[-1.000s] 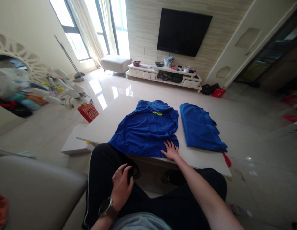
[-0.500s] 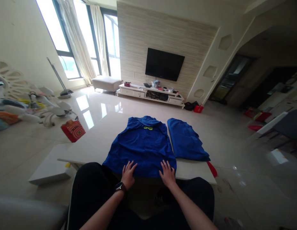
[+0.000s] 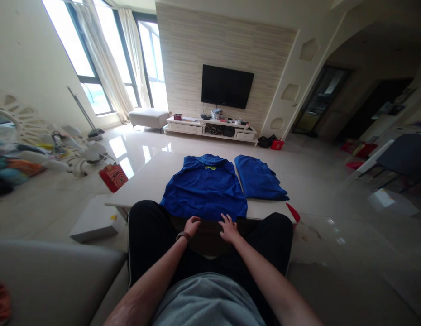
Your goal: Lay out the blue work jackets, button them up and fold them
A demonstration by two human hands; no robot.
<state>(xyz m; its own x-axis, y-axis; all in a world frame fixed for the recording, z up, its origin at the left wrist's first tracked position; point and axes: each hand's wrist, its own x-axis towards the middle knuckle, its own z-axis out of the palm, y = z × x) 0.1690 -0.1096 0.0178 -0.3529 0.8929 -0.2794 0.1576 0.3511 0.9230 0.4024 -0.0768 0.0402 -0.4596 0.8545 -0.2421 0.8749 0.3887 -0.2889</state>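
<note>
A blue shirt (image 3: 205,192) lies spread on the white table (image 3: 137,179), its collar at the far end and a yellow-green mark just below the collar. At the near hem is my left hand (image 3: 192,226), its fingers curled together; whether cloth is between them I cannot make out. My right hand (image 3: 228,229) hovers at the same hem, fingers apart, with the fingertips over or touching the cloth. Beside the shirt on the right lies a folded blue garment (image 3: 260,179), apart from both hands.
My knees flank the table's near edge. A white box (image 3: 91,222) and a red patterned bag (image 3: 113,177) stand on the floor to the left. A grey sofa (image 3: 54,271) is at lower left. Beyond the table are a low TV cabinet (image 3: 183,129) and a television (image 3: 227,86).
Both hands have drawn back from lying flat on the shirt to its near hem and closer together. The left fingers have curled. The camera view has shifted, showing more of my lap.
</note>
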